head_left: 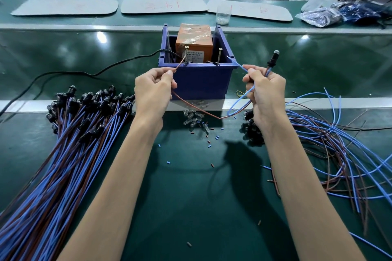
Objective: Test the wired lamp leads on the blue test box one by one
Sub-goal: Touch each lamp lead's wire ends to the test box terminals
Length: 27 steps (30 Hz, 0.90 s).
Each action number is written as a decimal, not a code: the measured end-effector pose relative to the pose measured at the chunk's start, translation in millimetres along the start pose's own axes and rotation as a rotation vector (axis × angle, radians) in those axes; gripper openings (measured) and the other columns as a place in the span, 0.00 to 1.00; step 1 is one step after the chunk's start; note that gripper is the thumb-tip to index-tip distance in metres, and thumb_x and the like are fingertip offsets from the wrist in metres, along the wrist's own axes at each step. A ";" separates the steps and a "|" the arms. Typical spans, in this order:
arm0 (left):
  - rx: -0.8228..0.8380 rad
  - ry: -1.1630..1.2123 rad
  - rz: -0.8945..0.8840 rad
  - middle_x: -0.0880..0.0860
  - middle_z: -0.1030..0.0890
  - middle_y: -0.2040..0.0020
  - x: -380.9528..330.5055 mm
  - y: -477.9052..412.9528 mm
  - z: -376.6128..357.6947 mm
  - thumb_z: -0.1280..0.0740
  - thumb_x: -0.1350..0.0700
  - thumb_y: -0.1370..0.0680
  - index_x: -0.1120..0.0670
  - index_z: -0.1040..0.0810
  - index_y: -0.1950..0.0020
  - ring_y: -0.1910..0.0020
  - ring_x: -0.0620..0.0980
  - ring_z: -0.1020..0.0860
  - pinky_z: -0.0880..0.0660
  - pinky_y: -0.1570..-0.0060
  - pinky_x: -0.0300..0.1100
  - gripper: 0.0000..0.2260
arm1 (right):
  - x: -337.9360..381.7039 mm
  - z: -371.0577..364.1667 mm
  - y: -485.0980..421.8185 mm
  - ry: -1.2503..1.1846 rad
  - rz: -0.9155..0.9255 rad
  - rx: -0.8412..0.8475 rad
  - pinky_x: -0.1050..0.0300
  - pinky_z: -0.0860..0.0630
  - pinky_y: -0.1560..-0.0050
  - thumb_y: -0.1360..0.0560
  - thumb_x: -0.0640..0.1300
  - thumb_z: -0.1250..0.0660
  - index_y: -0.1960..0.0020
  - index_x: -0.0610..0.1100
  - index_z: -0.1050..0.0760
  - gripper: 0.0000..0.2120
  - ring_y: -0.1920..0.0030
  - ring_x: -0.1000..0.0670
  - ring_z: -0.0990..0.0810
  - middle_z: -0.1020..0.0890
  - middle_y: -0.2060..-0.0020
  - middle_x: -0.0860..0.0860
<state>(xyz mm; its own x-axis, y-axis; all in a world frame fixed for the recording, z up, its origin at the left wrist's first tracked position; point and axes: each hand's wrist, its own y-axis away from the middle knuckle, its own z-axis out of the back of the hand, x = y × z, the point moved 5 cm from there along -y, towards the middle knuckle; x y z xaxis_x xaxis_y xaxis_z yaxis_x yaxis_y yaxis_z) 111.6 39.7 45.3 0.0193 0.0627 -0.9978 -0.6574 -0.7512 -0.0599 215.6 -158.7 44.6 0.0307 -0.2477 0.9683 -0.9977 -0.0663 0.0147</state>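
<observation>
Green bench (191,207) carries the blue test box (199,82) at centre — left hand (152,89) pinches the brown lead (179,64), tip at the left screw (186,54); right hand (265,89) curls round the blue lead (235,63) and lamp (273,58)

Open lane down the middle here, bare green mat (191,207) with only wire clippings (216,137) scattered on it, hemmed by the thick lead bundle (70,144) on the left and a loose lead tangle (339,154) on the right. Up at the blue test box (199,85) it tightens: one lamp lead (272,61) droops across the front between left hand (152,89) and right hand (265,91) (loose bulbs (194,121) heaped just beneath).
</observation>
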 end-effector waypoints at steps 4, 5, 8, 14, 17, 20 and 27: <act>0.006 0.001 0.004 0.43 0.26 0.76 0.5 -0.5 -0.1 0.37 0.60 0.21 0.54 0.19 0.54 0.76 0.39 0.31 0.34 0.73 0.30 0.07 | -2.0 -2.6 -0.7 0.018 -0.005 0.024 0.68 0.42 0.79 0.21 0.33 0.41 0.58 0.42 0.22 0.12 0.79 0.59 0.37 0.26 0.78 0.56; 0.008 0.000 0.003 0.43 0.26 0.76 0.4 -0.6 0.1 0.37 0.60 0.21 0.54 0.20 0.54 0.77 0.39 0.32 0.34 0.73 0.30 0.07 | -2.3 -3.7 -0.4 0.026 -0.003 0.040 0.68 0.43 0.79 0.21 0.33 0.41 0.58 0.42 0.22 0.12 0.79 0.59 0.38 0.26 0.78 0.57; 0.014 0.004 0.002 0.42 0.26 0.77 0.0 -0.9 0.2 0.37 0.61 0.21 0.53 0.20 0.55 0.78 0.39 0.34 0.35 0.74 0.30 0.08 | -3.4 -6.2 0.5 0.038 0.001 0.073 0.69 0.43 0.79 0.21 0.33 0.40 0.58 0.42 0.21 0.12 0.79 0.59 0.38 0.26 0.77 0.56; 0.025 -0.009 0.000 0.42 0.26 0.77 0.7 0.7 -0.6 0.37 0.60 0.20 0.54 0.19 0.54 0.78 0.39 0.34 0.35 0.74 0.29 0.08 | -4.0 -6.6 0.2 0.040 0.004 0.091 0.68 0.43 0.79 0.21 0.33 0.40 0.58 0.42 0.21 0.12 0.79 0.59 0.38 0.26 0.78 0.56; 0.031 -0.011 -0.004 0.42 0.26 0.77 -0.3 1.4 -1.6 0.37 0.60 0.20 0.53 0.19 0.54 0.78 0.38 0.33 0.35 0.74 0.28 0.08 | -4.8 -7.2 -0.3 0.035 0.002 0.098 0.68 0.43 0.79 0.21 0.33 0.40 0.58 0.42 0.21 0.12 0.79 0.59 0.38 0.26 0.78 0.56; 0.036 -0.021 -0.004 0.41 0.26 0.77 -0.2 2.5 -2.9 0.37 0.60 0.20 0.52 0.19 0.55 0.77 0.37 0.32 0.35 0.74 0.28 0.08 | -5.0 -7.6 -0.5 0.036 0.000 0.101 0.69 0.43 0.79 0.22 0.33 0.40 0.58 0.41 0.21 0.12 0.79 0.60 0.38 0.26 0.78 0.56; 0.050 -0.040 -0.011 0.41 0.26 0.76 -1.6 3.7 -3.6 0.36 0.59 0.21 0.50 0.19 0.57 0.76 0.37 0.31 0.35 0.70 0.29 0.09 | -3.4 -6.4 -1.0 0.030 -0.009 0.102 0.68 0.43 0.78 0.22 0.32 0.40 0.59 0.41 0.21 0.12 0.79 0.60 0.38 0.26 0.78 0.56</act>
<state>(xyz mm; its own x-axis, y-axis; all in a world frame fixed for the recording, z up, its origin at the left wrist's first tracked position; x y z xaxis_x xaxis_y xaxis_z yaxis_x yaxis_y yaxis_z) 111.8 34.4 46.6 -0.0029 0.0979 -0.9952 -0.6939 -0.7168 -0.0685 216.1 -151.7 42.9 0.0363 -0.2174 0.9754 -0.9859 -0.1671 -0.0006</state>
